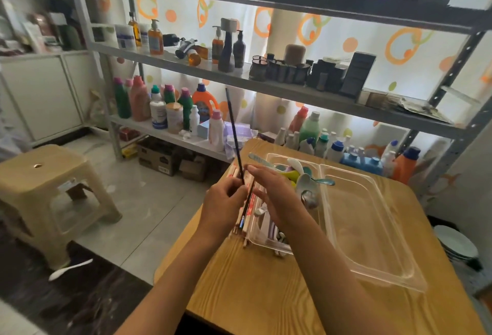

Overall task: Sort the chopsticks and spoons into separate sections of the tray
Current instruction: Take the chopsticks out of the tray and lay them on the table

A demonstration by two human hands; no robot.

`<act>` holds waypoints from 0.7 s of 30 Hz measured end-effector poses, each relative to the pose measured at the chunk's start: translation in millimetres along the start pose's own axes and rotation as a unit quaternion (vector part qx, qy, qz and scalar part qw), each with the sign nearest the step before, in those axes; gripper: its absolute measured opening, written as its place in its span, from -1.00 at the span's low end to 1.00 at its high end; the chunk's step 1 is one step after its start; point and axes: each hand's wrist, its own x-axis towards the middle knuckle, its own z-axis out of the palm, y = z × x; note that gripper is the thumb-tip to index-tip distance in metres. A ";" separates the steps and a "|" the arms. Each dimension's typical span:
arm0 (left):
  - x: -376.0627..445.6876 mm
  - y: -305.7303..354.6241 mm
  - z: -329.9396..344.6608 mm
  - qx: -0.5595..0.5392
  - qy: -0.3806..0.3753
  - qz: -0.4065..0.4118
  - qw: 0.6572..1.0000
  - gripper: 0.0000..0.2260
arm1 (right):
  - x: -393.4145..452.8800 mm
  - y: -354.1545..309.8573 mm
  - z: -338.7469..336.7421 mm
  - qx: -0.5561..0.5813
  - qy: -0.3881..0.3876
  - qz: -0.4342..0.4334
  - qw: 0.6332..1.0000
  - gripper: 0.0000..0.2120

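over the near-left edge of the wooden counter, left hand clamped around a dark chopstick, fingers curled on its lower part, the stick tilted slightly and pointing up toward the shelves. right hand just beside it, fingers straight and relaxed, hovering above the pile, holding nothing as far as can be seen. on the counter, a clear tray with two sections: left section crowded with mixed spoons in white, teal and green, plus what look like more sticks under the right hand; right section bare, nothing sorted into it. along the tray's left rim, a loose bundle of chopsticks lying on the counter edge, outside the tray. judging from this layout, barely begun: no utensil type separated yet, every spoon and nearly every stick left to move. probably the first stick lifted out for placing. off task, one white spoon lying on the floor near the beige stool, likely needing retrieval too.
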 end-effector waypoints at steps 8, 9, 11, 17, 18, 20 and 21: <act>13.4 -29.6 -37.5 0.274 -0.004 -0.043 0.961 -0.86 | 0.4 -12.8 -25.5 -0.024 0.147 -0.086 0.985 -0.85; 13.4 -33.2 -36.8 0.292 -0.016 -0.045 0.955 -0.86 | 0.9 -13.0 -29.9 -0.024 0.167 -0.089 0.982 -0.84; 11.6 -36.5 -31.7 0.312 -0.039 -0.048 0.948 -0.86 | 1.4 -12.8 -37.9 -0.022 0.197 -0.085 0.976 -0.84; 9.1 -37.3 -6.6 0.330 -0.069 -0.041 0.941 -0.92 | -1.2 -1.4 -54.0 -0.058 0.227 -0.063 0.970 -0.82; 8.2 -38.9 -4.1 0.334 -0.072 -0.041 0.939 -0.93 | -2.2 0.9 -56.0 -0.065 0.228 -0.058 0.970 -0.81; 6.1 -41.7 -1.0 0.338 -0.077 -0.037 0.937 -0.93 | -3.7 5.1 -61.0 -0.078 0.230 -0.048 0.969 -0.79; 5.8 -43.7 -0.4 0.339 -0.078 -0.036 0.937 -0.93 | -4.6 6.5 -63.3 -0.084 0.231 -0.044 0.968 -0.79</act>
